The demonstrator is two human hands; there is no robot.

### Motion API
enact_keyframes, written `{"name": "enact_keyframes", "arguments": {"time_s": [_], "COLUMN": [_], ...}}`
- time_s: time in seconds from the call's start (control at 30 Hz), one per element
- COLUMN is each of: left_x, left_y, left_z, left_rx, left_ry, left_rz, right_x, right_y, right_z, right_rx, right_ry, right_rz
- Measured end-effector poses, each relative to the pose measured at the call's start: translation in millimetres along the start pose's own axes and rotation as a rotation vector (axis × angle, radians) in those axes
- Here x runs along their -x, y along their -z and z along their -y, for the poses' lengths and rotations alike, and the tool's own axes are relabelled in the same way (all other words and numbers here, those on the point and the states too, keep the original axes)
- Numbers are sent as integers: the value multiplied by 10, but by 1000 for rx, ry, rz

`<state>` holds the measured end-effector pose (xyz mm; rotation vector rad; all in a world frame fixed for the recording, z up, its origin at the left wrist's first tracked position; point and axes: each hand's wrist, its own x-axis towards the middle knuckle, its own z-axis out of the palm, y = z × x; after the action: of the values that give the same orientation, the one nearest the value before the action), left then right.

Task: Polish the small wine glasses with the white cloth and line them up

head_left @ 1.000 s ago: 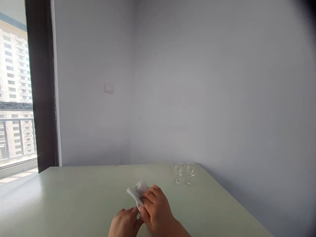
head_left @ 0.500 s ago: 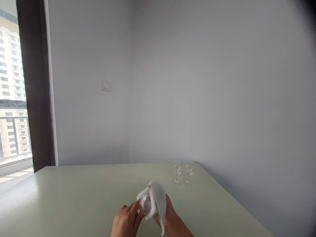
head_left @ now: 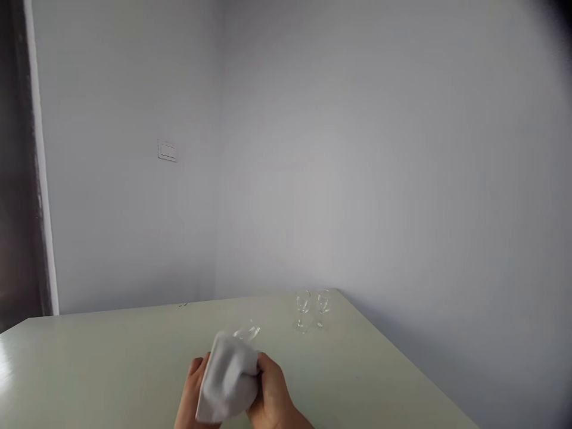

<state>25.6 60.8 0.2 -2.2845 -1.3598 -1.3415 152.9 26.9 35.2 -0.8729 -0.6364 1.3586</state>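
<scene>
A clear glass sits wrapped in a white cloth, only its rim and upper bowl showing above the fabric, tilted away from the person. The work in hand looks like the wiping of this glass. The right hand has its grip closed around the cloth and the glass inside it, fingers curled over the right side of the bundle. The left hand is mostly hidden behind the cloth; only the thumb and part of the palm show, and it appears to be closed on the bundle's left side, though how firmly cannot be told. The bundle is held just above the near part of the pale green surface.

Judging by this, the next move calls for turning the glass inside the cloth while keeping a gentle, steady hold, since thin glass could slip or crack.

Beyond the grip and to its right, well apart, two small stemmed glasses stand upright side by side near the far corner. On the wall up and left is a white switch plate. Nothing lies between the grip and the standing glasses.
</scene>
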Motion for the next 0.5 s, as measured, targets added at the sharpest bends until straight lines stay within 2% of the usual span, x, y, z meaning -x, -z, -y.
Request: {"name": "enact_keyframes", "arguments": {"time_s": [0.07,0.13,0.23,0.33,0.4,0.5], "left_x": [-53,-105,-148,-158,-156,-145], "left_y": [37,58,55,44,48,66], "left_z": [119,222,310,310,277,216], "left_rx": [-94,-242,-355,-364,-347,-327], "left_ry": [-3,-27,-36,-82,-131,-208], "left_rz": [41,71,5,-70,-98,-75], "right_x": [84,128,86,-17,-64,-73], "right_y": [-57,-56,47,183,251,296], "right_z": [92,205,362,470,515,532], "right_rx": [23,76,155,237,365,646], "right_ry": [9,90,209,305,381,564], "right_rz": [100,140,79,-1,-42,-123]}}
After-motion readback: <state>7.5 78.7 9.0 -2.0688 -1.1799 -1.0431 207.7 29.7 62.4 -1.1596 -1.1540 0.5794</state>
